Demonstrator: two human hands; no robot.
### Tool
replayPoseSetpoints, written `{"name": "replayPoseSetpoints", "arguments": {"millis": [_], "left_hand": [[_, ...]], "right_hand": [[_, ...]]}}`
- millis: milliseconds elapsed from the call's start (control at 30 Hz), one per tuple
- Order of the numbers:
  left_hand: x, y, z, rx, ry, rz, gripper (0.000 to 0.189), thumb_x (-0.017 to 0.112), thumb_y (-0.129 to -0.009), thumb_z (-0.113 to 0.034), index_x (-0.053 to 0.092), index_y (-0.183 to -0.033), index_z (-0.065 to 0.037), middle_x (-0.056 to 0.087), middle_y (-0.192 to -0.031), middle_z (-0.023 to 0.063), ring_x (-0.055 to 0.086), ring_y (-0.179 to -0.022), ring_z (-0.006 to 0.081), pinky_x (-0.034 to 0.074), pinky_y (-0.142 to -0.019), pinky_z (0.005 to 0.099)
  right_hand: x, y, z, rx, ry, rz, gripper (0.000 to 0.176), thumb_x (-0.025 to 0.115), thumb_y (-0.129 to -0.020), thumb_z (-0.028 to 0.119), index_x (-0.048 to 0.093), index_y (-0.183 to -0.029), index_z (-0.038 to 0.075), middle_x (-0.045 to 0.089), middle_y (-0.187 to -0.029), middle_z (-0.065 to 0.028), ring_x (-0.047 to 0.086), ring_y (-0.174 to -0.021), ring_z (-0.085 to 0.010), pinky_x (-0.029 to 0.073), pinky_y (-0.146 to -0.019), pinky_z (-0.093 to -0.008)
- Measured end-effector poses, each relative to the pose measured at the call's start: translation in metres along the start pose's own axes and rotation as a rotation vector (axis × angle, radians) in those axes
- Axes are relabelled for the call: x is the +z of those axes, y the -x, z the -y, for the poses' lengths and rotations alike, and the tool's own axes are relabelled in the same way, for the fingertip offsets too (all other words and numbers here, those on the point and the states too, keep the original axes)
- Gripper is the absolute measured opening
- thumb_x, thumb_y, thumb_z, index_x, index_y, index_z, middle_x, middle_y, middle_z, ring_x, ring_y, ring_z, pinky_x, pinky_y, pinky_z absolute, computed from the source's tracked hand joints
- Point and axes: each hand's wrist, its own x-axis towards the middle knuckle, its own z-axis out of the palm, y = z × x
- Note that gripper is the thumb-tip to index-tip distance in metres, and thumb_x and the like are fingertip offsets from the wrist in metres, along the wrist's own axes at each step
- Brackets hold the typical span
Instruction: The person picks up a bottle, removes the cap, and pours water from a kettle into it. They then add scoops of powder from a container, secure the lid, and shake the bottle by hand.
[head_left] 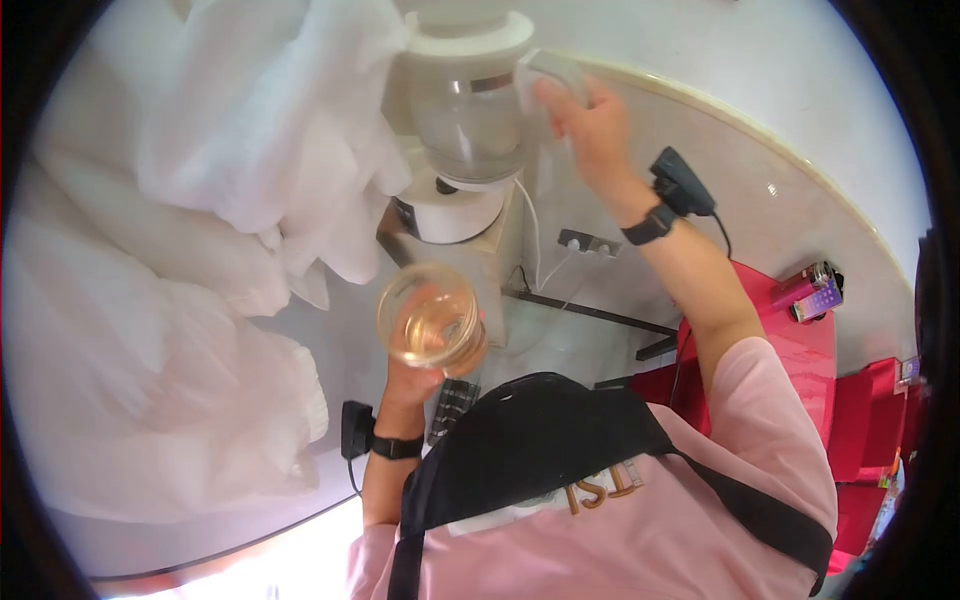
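Note:
My right hand (590,125) grips the clear handle of a glass kettle (470,115), which has a white lid and hangs just above its round white base (450,215). My left hand (425,365) holds a clear drinking glass (428,318) below the kettle; a little pale liquid lies in its bottom. Both wrists wear black bands with small black devices attached.
White sheer curtains (190,200) fill the left side. The kettle base rests on a small stand (500,250) with a white cord running to a wall socket (588,243). Red furniture (800,350) with small purple items (815,290) is at right.

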Motion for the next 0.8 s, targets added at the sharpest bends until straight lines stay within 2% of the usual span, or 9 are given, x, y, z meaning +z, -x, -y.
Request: {"name": "replayPoseSetpoints", "arguments": {"millis": [67,167,233,433,667,700,767,800], "left_hand": [[-0.004,0.009,-0.001,0.008,-0.027,-0.026,0.092,0.075,-0.059,-0.044,0.027,-0.128,-0.01,0.046,-0.116,0.0133,0.05,-0.104,0.031,0.051,-0.075,0.0421],[-0.004,0.022,-0.013,-0.012,-0.028,-0.053,0.09,0.076,-0.058,-0.044,0.03,-0.127,-0.01,0.044,-0.119,0.0129,0.049,-0.105,0.0306,0.051,-0.074,0.0408],[0.0,0.027,-0.022,-0.009,0.0,-0.079,0.089,0.077,-0.057,-0.045,0.032,-0.126,-0.01,0.043,-0.118,0.0124,0.049,-0.105,0.0301,0.051,-0.073,0.0399],[0.01,0.028,-0.024,-0.033,-0.006,-0.101,0.089,0.078,-0.053,-0.046,0.036,-0.122,-0.007,0.044,-0.114,0.0098,0.049,-0.103,0.0274,0.051,-0.07,0.037],[0.032,0.025,-0.024,-0.149,-0.025,-0.093,0.091,0.08,-0.051,-0.046,0.037,-0.12,-0.005,0.045,-0.112,0.0089,0.049,-0.102,0.0243,0.05,-0.07,0.0334],[0.03,0.031,-0.022,-0.163,-0.018,-0.087,0.091,0.08,-0.051,-0.046,0.037,-0.12,-0.005,0.045,-0.112,0.0089,0.049,-0.102,0.0243,0.05,-0.07,0.0334],[0.023,0.046,-0.019,-0.183,0.06,-0.053,0.09,0.083,-0.049,-0.035,0.039,-0.119,-0.001,0.049,-0.11,0.0172,0.053,-0.091,0.0225,0.046,-0.068,0.0315],[0.022,0.053,-0.018,-0.203,0.066,-0.035,0.09,0.083,-0.049,-0.035,0.039,-0.119,-0.001,0.049,-0.11,0.0172,0.053,-0.091,0.0225,0.046,-0.068,0.0315]], "right_hand": [[0.015,-0.004,-0.02,0.026,-0.034,-0.017,0.025,0.068,-0.072,0.024,0.062,-0.085,0.003,0.059,-0.071,0.0004,0.049,-0.058,-0.0036,0.038,-0.05,-0.0192],[0.036,-0.007,-0.039,0.007,0.092,-0.019,0.027,0.068,-0.071,0.023,0.062,-0.086,0.001,0.061,-0.075,-0.0029,0.053,-0.063,-0.007,0.043,-0.056,-0.0224],[0.045,-0.007,-0.045,0.111,0.016,0.011,0.028,0.068,-0.071,0.022,0.062,-0.087,0.0,0.061,-0.076,-0.0045,0.054,-0.067,-0.0091,0.044,-0.059,-0.0252],[0.046,-0.006,-0.063,0.198,-0.098,-0.064,0.027,0.069,-0.069,0.022,0.061,-0.083,0.001,0.062,-0.075,-0.0049,0.055,-0.067,-0.0095,0.045,-0.06,-0.0258],[0.04,0.007,-0.074,0.186,0.069,-0.101,0.031,0.068,-0.069,0.028,0.061,-0.082,0.0,0.062,-0.074,-0.0076,0.057,-0.068,-0.0114,0.045,-0.061,-0.025],[0.039,0.008,-0.065,0.222,0.11,-0.045,0.036,0.068,-0.069,0.03,0.059,-0.087,0.0,0.062,-0.078,-0.009,0.058,-0.07,-0.0132,0.046,-0.063,-0.0256],[0.039,0.016,-0.061,0.265,0.157,-0.01,0.042,0.069,-0.069,0.032,0.057,-0.093,-0.001,0.062,-0.081,-0.0104,0.059,-0.072,-0.0149,0.046,-0.064,-0.0262],[0.037,0.021,-0.062,0.162,0.217,0.048,0.05,0.068,-0.069,0.035,0.053,-0.098,-0.002,0.06,-0.088,-0.0133,0.057,-0.08,-0.0192,0.045,-0.07,-0.0288]]}}
